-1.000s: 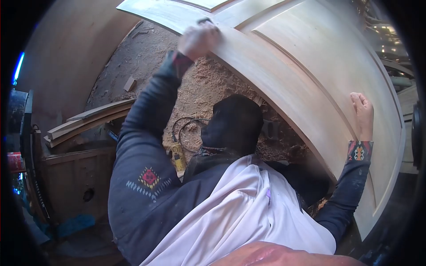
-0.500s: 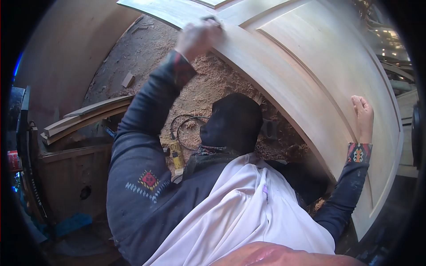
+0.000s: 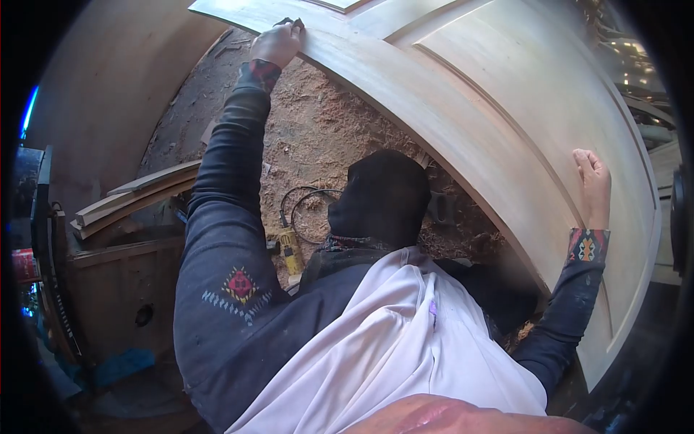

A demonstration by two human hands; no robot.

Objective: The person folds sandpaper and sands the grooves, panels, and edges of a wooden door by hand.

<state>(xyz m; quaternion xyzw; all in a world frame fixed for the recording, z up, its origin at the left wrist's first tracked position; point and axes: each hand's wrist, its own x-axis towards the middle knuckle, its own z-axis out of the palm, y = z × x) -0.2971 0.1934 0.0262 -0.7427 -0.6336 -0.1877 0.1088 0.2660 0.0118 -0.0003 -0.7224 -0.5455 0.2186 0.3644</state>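
Observation:
A large pale wooden panel door point(image 3: 463, 123) with raised mouldings slants across the upper right. At the door's near edge, toward the upper left, my left hand point(image 3: 277, 45) is closed around a small dark folded piece of sandpaper point(image 3: 292, 23). Most of that piece is hidden by the fingers. My right hand point(image 3: 594, 177) rests on the door's face at the right, its fingers curled in and nothing visible in them.
A yellow corded power tool point(image 3: 291, 252) lies on the shavings-covered ground point(image 3: 318, 137). Wooden strips point(image 3: 137, 192) sit on a brown wooden box point(image 3: 130, 278) at the left. A black rounded shape point(image 3: 379, 199) lies below the door edge.
My left hand has moved left and up along the door's edge with the sandpaper. My right hand stays in nearly the same place on the door.

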